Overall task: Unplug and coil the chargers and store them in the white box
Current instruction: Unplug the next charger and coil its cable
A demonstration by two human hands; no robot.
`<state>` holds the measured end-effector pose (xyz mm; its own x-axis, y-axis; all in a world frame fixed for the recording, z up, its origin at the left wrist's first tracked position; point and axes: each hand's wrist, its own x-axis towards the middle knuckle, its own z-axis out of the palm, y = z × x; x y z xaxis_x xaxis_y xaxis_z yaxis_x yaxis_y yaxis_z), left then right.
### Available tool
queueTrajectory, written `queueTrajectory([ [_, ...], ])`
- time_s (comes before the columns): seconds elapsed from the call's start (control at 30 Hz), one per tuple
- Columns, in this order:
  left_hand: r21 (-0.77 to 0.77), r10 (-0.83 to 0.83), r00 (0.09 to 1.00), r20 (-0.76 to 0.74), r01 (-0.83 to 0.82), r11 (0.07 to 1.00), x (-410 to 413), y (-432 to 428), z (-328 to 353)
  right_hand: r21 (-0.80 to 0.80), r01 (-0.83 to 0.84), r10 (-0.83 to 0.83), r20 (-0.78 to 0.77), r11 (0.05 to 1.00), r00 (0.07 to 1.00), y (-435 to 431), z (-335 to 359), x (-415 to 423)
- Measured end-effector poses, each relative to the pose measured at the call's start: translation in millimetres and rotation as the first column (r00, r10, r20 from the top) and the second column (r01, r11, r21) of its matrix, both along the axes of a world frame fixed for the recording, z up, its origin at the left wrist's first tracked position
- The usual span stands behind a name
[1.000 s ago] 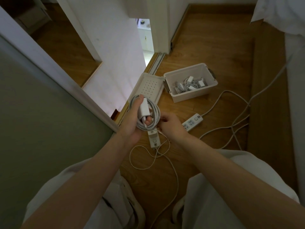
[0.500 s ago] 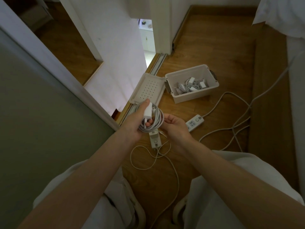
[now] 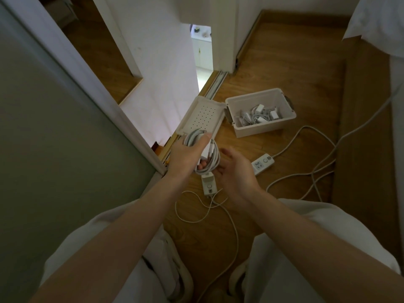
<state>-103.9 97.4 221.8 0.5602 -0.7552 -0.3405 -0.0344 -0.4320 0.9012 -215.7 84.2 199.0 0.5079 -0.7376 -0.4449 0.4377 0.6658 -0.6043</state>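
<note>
My left hand (image 3: pixel 187 154) grips a coiled white charger (image 3: pixel 211 156), cable looped round with the plug block held under the thumb. My right hand (image 3: pixel 235 171) is open, palm up, just right of the coil, fingertips near it. The white box (image 3: pixel 265 127) stands open on the wooden floor ahead, holding several coiled chargers (image 3: pixel 259 115). Its perforated lid (image 3: pixel 204 118) lies flat to the left of it. Below my hands a small power strip (image 3: pixel 209 185) lies on the floor with a thin white cable (image 3: pixel 197 212) trailing from it.
A second power strip (image 3: pixel 262 164) lies to the right with long white cords (image 3: pixel 314 169) looping toward the bed frame (image 3: pixel 367 127). A sliding door track (image 3: pixel 215 84) and white wall are on the left. My knees in pale trousers fill the bottom.
My right hand let go of the coil and opened, palm up. My left hand turned the coiled charger and lifted it slightly toward the lid.
</note>
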Motion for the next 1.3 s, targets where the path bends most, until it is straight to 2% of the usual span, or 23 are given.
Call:
queueTrajectory([
  [0.1,0.008,0.0,1.0,-0.016,0.0,1.0,5.3,1.7,-4.9,-0.179,-0.083,0.056,-0.153,0.98,0.987,0.7,1.5,0.7],
  [0.23,0.038,0.004,0.999,-0.038,-0.002,0.999,8.8,3.5,-9.4,-0.403,-0.234,0.067,-0.388,0.885,0.919,-0.7,-2.7,2.0],
  [0.47,-0.032,-0.002,0.999,-0.032,0.001,1.0,7.3,5.4,-13.3,-0.492,-0.276,0.014,-0.471,0.826,0.882,-1.1,-5.2,3.1],
  [0.63,-0.019,-0.014,1.0,0.008,0.014,1.0,8.0,5.1,-19.1,-0.533,-0.382,-0.029,-0.609,0.755,0.793,-5.8,-9.6,1.7],
  [0.7,-0.017,-0.026,1.0,0.012,0.027,1.0,7.6,5.1,-21.3,-0.568,-0.423,-0.098,-0.669,0.706,0.736,-5.9,-11.2,1.6],
  [0.77,-0.016,-0.034,0.999,0.032,0.034,0.999,7.6,4.3,-23.2,-0.635,-0.48,-0.248,-0.723,0.605,0.645,-5.4,-12.8,1.6],
  [0.83,-0.018,-0.031,0.998,0.052,0.032,0.999,8.0,3.0,-25.5,-0.687,-0.567,-0.377,-0.725,0.455,0.576,-4.1,-12.6,1.1],
  [1.0,-0.013,0.03,0.999,0.023,-0.03,0.999,15.0,-1.1,-30.2,-0.727,-0.666,-0.49,-0.647,0.166,0.584,-0.4,-4.5,-1.5],
  [1.07,0.029,0.1,0.994,-0.046,-0.099,0.995,23.2,-2.1,-30.7,-0.727,-0.679,-0.47,-0.638,0.107,0.609,5.1,-0.5,-2.2],
  [1.13,0.056,0.134,0.969,-0.205,-0.125,0.991,29.0,0.0,-29.2,-0.754,-0.632,-0.396,-0.644,0.179,0.655,9.3,5.0,-4.3],
  [1.23,0.005,0.048,0.946,-0.319,-0.049,0.999,32.0,3.0,-31.3,-0.776,-0.46,-0.316,-0.608,0.431,0.728,4.3,14.8,-8.1],
  [1.3,-0.058,0.004,0.92,-0.392,-0.029,0.998,32.2,3.7,-30.0,-0.759,-0.336,-0.328,-0.573,0.558,0.751,-2.4,20.7,-9.5],
])
